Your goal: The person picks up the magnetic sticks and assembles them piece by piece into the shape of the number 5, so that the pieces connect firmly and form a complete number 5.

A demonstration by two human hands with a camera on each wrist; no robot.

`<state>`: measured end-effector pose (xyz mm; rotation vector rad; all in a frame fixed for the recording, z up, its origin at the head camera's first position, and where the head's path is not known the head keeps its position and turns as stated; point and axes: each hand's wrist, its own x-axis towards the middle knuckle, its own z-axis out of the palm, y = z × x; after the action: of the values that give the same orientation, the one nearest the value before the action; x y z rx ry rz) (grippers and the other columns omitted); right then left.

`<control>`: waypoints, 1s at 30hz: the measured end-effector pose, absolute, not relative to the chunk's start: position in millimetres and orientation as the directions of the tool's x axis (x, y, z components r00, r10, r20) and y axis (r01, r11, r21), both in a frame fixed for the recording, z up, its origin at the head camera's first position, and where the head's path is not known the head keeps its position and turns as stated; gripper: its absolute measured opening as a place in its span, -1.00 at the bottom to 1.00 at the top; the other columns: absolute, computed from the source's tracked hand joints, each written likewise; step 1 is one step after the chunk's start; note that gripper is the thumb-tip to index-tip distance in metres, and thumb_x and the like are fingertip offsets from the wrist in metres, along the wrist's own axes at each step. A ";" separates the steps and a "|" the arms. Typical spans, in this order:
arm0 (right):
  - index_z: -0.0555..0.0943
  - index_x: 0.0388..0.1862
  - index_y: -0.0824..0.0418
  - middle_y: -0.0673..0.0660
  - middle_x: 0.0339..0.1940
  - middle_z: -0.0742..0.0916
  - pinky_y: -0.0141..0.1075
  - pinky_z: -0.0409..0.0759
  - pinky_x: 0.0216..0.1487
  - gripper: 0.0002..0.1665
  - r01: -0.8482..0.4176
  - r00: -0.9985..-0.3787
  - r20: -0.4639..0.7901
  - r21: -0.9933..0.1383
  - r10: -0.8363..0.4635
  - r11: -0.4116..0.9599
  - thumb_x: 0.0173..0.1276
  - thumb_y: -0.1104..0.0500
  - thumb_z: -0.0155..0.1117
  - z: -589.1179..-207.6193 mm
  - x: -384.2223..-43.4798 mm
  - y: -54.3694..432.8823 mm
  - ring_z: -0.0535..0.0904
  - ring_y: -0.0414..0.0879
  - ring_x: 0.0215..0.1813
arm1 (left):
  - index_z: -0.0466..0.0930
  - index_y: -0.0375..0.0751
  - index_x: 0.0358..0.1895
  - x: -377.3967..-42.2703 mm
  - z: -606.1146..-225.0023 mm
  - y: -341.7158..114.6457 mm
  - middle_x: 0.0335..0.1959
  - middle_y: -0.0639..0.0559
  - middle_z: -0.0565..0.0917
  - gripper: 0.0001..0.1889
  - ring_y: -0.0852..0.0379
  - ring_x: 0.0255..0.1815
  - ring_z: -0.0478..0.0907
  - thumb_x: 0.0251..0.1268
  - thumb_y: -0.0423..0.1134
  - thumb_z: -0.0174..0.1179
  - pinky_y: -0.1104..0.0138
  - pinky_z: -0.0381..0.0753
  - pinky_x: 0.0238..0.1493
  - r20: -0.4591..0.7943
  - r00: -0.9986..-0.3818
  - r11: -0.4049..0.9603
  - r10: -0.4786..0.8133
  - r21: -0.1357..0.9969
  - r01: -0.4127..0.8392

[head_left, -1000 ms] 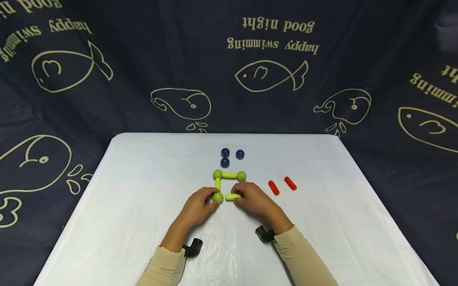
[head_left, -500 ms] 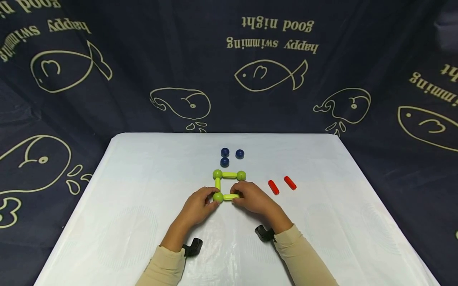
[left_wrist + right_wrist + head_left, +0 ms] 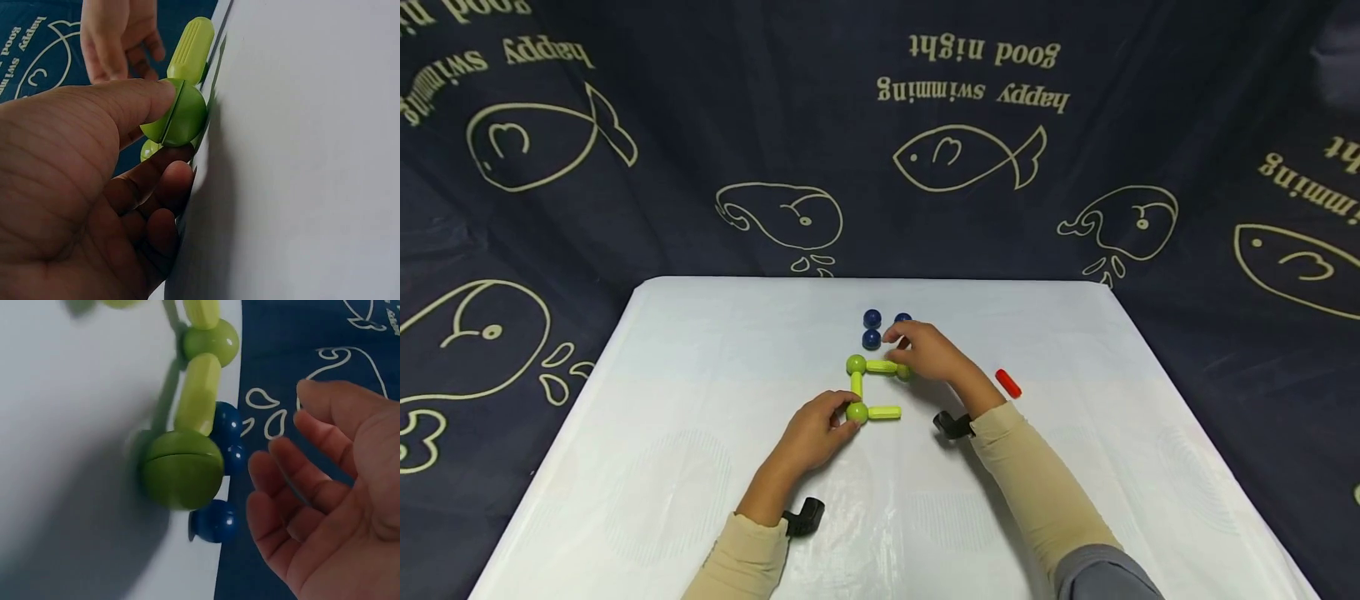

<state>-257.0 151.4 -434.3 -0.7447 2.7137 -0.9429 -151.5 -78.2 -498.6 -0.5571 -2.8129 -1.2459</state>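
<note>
The left hand [image 3: 815, 432] pinches a green ball [image 3: 857, 413], a rod [image 3: 885, 412] just right of its fingertips. The right hand [image 3: 929, 352], empty and loosely curved, hovers near the blue balls [image 3: 871, 339].

Head view bright, faint glare on tabletop [image 3: 872, 500]; right-wrist view slightly blurred.

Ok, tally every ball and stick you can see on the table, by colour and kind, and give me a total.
Green balls: 3
Yellow-green sticks: 3
Dark blue balls: 3
Red stick: 1
Total: 10 in sight; anything behind the right sleeve is uncounted.
</note>
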 end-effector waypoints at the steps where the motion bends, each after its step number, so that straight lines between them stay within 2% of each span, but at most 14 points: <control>1: 0.62 0.07 0.29 0.22 0.03 0.68 -0.17 0.56 -0.06 -0.68 -0.396 -0.861 -0.003 -0.624 -0.508 0.674 0.38 0.21 0.32 -433.1 -262.6 148.9 0.58 -0.04 -0.06 | 0.62 -0.11 0.11 -151.6 -498.6 -78.4 -0.30 0.09 0.56 -0.64 0.23 -0.40 0.40 0.25 -0.28 0.37 0.30 0.42 -0.34 0.151 -0.937 0.619 0.314 0.715 0.323; 9: 0.58 0.15 0.21 0.15 0.14 0.63 -0.17 0.54 -0.02 -0.64 -0.275 -0.884 -0.110 -0.662 -0.454 0.697 0.42 0.16 0.29 -445.4 -297.8 126.7 0.55 -0.02 0.05 | 0.62 -0.10 0.12 -151.3 -501.1 -80.6 -0.32 0.10 0.55 -0.64 0.24 -0.40 0.39 0.26 -0.26 0.36 0.31 0.40 -0.35 0.138 -0.941 0.622 0.310 0.719 0.311; 15: 0.58 0.13 0.19 0.15 0.11 0.65 -0.15 0.49 0.13 -0.64 -0.258 -0.891 -0.155 -0.602 -0.428 0.756 0.39 0.16 0.33 -456.9 -304.5 116.3 0.53 -0.02 0.11 | 0.62 -0.10 0.11 -151.0 -500.1 -80.8 -0.34 0.06 0.55 -0.65 0.24 -0.41 0.38 0.27 -0.27 0.35 0.31 0.39 -0.37 0.154 -0.935 0.608 0.318 0.724 0.326; 21: 0.57 0.11 0.15 0.14 0.12 0.65 -0.13 0.48 0.15 -0.66 -0.238 -0.903 -0.158 -0.588 -0.398 0.773 0.39 0.15 0.33 -460.1 -303.7 116.7 0.53 -0.02 0.15 | 0.62 -0.11 0.10 -151.7 -500.6 -79.9 -0.35 0.07 0.54 -0.66 0.24 -0.42 0.38 0.26 -0.28 0.36 0.31 0.39 -0.38 0.158 -0.935 0.602 0.316 0.728 0.327; 26: 0.58 0.07 0.11 0.12 0.11 0.64 -0.11 0.51 0.07 -0.70 -0.179 -0.930 -0.130 -0.657 -0.344 0.732 0.39 0.14 0.34 -458.9 -299.8 124.0 0.55 0.00 0.11 | 0.62 -0.11 0.11 -151.5 -502.3 -80.1 -0.34 0.08 0.55 -0.65 0.25 -0.42 0.38 0.26 -0.27 0.36 0.32 0.40 -0.37 0.165 -0.933 0.610 0.320 0.718 0.336; 30: 0.59 0.07 0.09 0.10 0.03 0.66 -0.11 0.52 0.02 -0.69 -0.188 -0.941 -0.075 -0.695 -0.329 0.694 0.39 0.11 0.34 -456.6 -292.1 132.6 0.56 -0.02 0.03 | 0.62 -0.11 0.12 -151.4 -501.8 -80.3 -0.33 0.07 0.55 -0.65 0.24 -0.41 0.38 0.26 -0.27 0.35 0.30 0.40 -0.36 0.159 -0.935 0.612 0.318 0.719 0.331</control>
<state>-292.1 132.6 -456.6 -0.4178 2.7107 -1.0795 -151.4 -80.3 -501.8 -0.5648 -2.8066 -1.2560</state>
